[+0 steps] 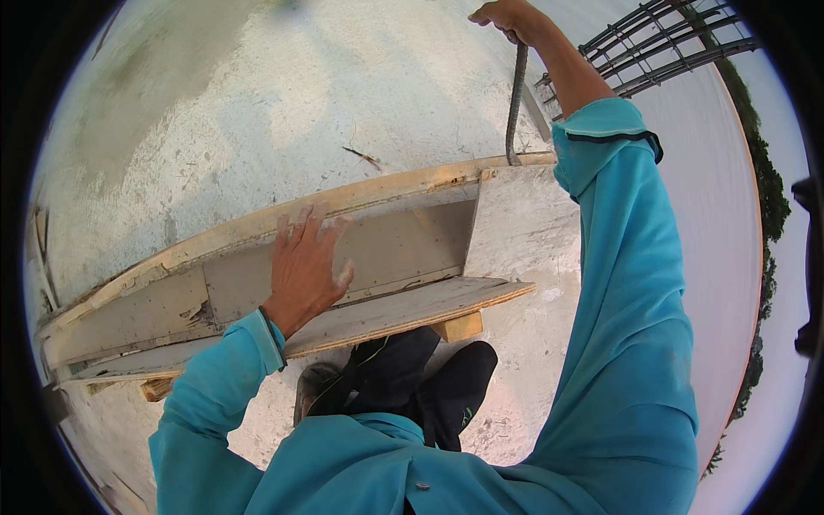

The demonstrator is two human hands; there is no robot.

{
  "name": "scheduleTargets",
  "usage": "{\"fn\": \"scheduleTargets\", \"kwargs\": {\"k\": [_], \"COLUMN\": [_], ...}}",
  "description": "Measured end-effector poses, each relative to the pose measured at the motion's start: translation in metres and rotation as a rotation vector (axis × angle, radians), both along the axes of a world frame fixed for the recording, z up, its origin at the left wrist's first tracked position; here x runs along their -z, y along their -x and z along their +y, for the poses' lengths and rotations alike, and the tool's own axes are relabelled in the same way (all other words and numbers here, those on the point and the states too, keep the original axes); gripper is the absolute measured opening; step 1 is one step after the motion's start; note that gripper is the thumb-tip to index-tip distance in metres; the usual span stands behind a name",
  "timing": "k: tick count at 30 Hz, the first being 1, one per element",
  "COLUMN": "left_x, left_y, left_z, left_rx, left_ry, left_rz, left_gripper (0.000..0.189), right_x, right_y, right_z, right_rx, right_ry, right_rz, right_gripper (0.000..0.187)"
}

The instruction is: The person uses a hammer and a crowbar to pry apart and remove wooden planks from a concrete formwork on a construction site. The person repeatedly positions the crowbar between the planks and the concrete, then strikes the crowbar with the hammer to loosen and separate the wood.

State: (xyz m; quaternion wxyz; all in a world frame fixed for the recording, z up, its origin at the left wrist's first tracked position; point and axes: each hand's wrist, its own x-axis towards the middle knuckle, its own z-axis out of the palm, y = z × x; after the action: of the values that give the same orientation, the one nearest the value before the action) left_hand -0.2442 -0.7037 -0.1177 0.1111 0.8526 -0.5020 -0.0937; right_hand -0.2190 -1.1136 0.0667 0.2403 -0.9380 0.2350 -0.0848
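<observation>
My right hand point(513, 20), at the top of the view, has hold of the upper end of a ribbed steel bar point(515, 103). The bar's lower end meets a long timber strip point(393, 182) near a pale board point(523, 222). My left hand point(308, 270), fingers spread and dusty, is over a long trough-like plywood form; its fingertips overlap the timber strip, but whether they touch it I cannot tell. A brown inner panel point(405, 238) lines the form. Along its near side runs a plywood sheet point(418, 310).
Wooden blocks point(458, 327) sit under the plywood's near edge, close to my legs. A small thin stick-like piece point(362, 156) lies on the concrete surface point(290, 96) beyond. A rebar cage point(656, 48) extends at upper right. Lengths of wood point(42, 257) lie at far left.
</observation>
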Motion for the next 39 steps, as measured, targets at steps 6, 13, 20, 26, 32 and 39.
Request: {"fn": "scheduleTargets", "kwargs": {"k": [6, 13, 20, 26, 32, 39], "left_x": [-0.005, -0.006, 0.009, 0.012, -0.024, -0.068], "left_y": [-0.007, 0.012, -0.04, -0.038, -0.025, 0.051], "left_z": [-0.005, 0.016, -0.008, -0.005, -0.013, 0.046], "left_rx": [0.014, 0.089, 0.097, 0.2, 0.282, 0.469], "left_ry": [0.07, -0.024, 0.108, 0.06, 0.163, 0.249], "left_rz": [-0.124, -0.023, -0.097, 0.092, 0.476, 0.373], "left_gripper": [0.056, 0.043, 0.035, 0.036, 0.048, 0.056], "right_x": [0.02, 0.06, 0.064, 0.094, 0.094, 0.106], "right_y": [-0.018, 0.016, 0.073, 0.155, 0.147, 0.157], "right_z": [0.011, 0.044, 0.006, 0.022, 0.03, 0.049], "right_rx": [-0.014, -0.064, 0.042, 0.26, 0.073, 0.187], "right_ry": [0.044, 0.027, -0.047, -0.178, 0.205, -0.275], "right_rz": [-0.012, 0.004, -0.025, -0.245, -0.081, -0.154], "right_gripper": [0.053, 0.053, 0.054, 0.053, 0.053, 0.058]}}
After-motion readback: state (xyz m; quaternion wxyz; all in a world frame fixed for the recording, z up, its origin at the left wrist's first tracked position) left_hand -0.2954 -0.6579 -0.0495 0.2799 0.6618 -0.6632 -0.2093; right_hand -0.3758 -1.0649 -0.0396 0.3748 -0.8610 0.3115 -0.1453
